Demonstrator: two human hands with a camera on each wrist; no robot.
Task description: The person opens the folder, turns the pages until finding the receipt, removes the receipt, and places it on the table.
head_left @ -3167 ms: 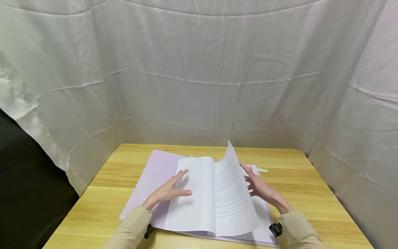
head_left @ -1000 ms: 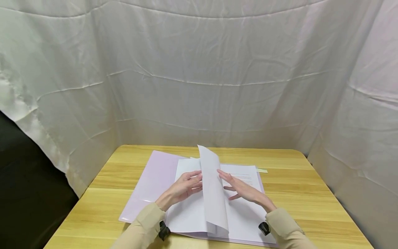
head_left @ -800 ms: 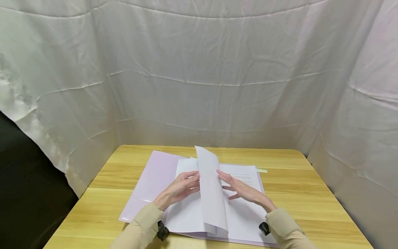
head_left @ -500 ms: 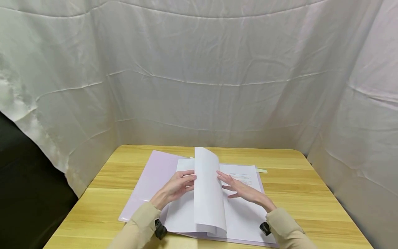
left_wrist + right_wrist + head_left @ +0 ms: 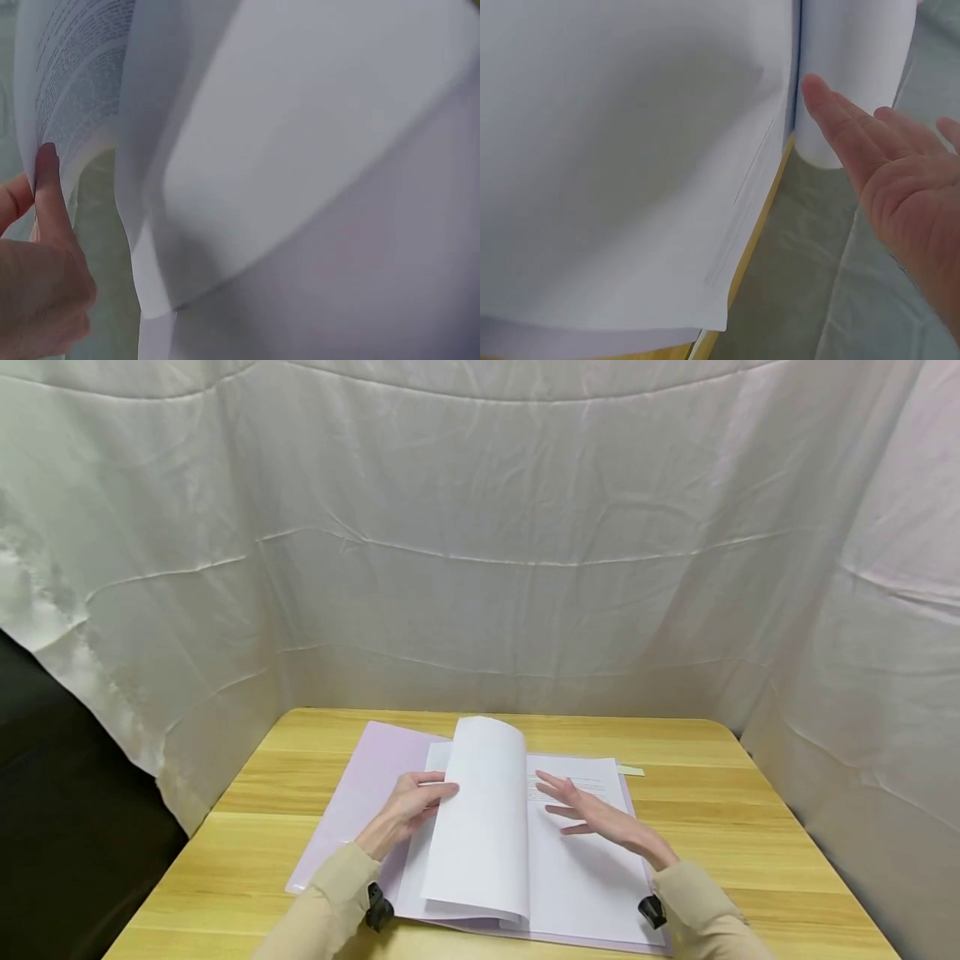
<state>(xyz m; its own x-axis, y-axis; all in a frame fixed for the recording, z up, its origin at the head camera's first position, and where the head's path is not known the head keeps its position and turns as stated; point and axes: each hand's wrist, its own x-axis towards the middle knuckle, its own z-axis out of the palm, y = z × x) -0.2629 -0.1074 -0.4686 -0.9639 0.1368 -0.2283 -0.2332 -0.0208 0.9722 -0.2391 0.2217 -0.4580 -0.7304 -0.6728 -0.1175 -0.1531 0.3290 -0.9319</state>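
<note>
A lilac folder (image 5: 375, 777) lies spread out on the table, with a stack of white paper inside. One curved sheet (image 5: 480, 818) arches up from the middle and leans to the left. My left hand (image 5: 408, 806) pinches that sheet's outer edge between thumb and finger; the left wrist view shows print on the sheet's underside (image 5: 86, 82). Over the right-hand page (image 5: 585, 877) my right hand (image 5: 600, 818) hovers with fingers spread, holding nothing. Lines of small print show near the top of that page, partly behind the fingers.
A pale green tab (image 5: 630, 770) sticks out past the folder's upper right edge. The wooden table (image 5: 750, 827) runs out on both sides of the folder. Light grey curtains (image 5: 525, 568) stand behind and at the sides. Dark material (image 5: 67, 793) shows at the far left.
The lifted sheet has swung from the right over to the left, and my left hand has come to pinch its edge. My right hand has drawn away from the sheet.
</note>
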